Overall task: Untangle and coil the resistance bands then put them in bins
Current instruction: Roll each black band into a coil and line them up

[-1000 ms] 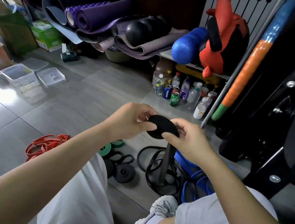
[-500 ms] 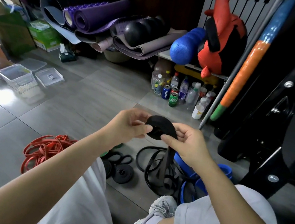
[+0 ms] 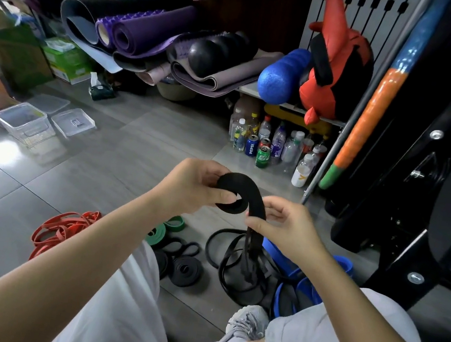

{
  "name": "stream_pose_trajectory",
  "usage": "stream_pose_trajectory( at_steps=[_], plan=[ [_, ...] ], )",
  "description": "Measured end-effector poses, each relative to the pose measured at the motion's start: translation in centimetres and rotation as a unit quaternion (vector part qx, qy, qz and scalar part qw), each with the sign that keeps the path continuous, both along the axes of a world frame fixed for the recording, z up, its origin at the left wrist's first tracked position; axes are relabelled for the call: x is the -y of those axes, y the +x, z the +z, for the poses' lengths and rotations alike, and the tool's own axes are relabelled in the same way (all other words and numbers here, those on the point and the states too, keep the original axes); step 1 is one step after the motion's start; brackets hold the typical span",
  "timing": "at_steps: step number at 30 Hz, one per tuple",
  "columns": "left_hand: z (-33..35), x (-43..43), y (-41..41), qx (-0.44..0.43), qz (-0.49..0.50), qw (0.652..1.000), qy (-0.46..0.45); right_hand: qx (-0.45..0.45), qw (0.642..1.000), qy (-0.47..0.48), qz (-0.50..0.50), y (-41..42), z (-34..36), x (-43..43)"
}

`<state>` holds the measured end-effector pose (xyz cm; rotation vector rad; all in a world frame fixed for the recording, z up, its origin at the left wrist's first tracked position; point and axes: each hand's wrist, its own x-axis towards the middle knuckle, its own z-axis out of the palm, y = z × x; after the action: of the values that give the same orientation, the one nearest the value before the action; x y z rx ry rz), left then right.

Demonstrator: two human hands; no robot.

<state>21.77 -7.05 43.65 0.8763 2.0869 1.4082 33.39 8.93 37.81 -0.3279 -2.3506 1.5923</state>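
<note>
Centre frame: left hand pinches the half-wound coil of the black band to stop it springing loose, right hand grips the tail to feed it taut, rest trailing to floor; clear bins wait mid-left.
</note>
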Motion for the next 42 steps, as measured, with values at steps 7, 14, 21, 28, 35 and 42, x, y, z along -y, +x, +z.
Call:
stream_pose_trajectory(
  at_steps=[7, 14, 21, 28, 35, 42],
  plan=[
    [-1.9, -0.7, 1.6, 0.215, 0.031, 0.964, 0.155, -0.091, 0.985, -0.147, -0.002, -0.6, -0.2, 1.0],
    [-1.4, -0.6, 0.8, -0.147, -0.037, 0.984, -0.093, 0.0, 0.996, 0.086, -0.028, -0.5, 0.3, 0.0],
    [0.4, -0.6, 0.8, -0.316, -0.124, 0.92, -0.194, 0.002, 0.986, 0.169, 0.002, -0.4, 1.0, 0.6],
    [0.2, 0.4, 0.4, -0.122, -0.034, 0.992, 0.0, -0.029, 0.999, 0.033, 0.011, 0.0, 1.1, -0.2],
    [-0.6, 0.8, 1.0, 0.209, -0.004, 0.956, 0.206, -0.143, 0.973, -0.181, 0.019, -0.9, 1.4, 0.8],
    [-1.6, 0.0, 1.6, 0.303, -0.002, 0.925, 0.229, -0.145, 0.979, -0.143, -0.019, -1.5, 1.5, 0.4]
  ],
)
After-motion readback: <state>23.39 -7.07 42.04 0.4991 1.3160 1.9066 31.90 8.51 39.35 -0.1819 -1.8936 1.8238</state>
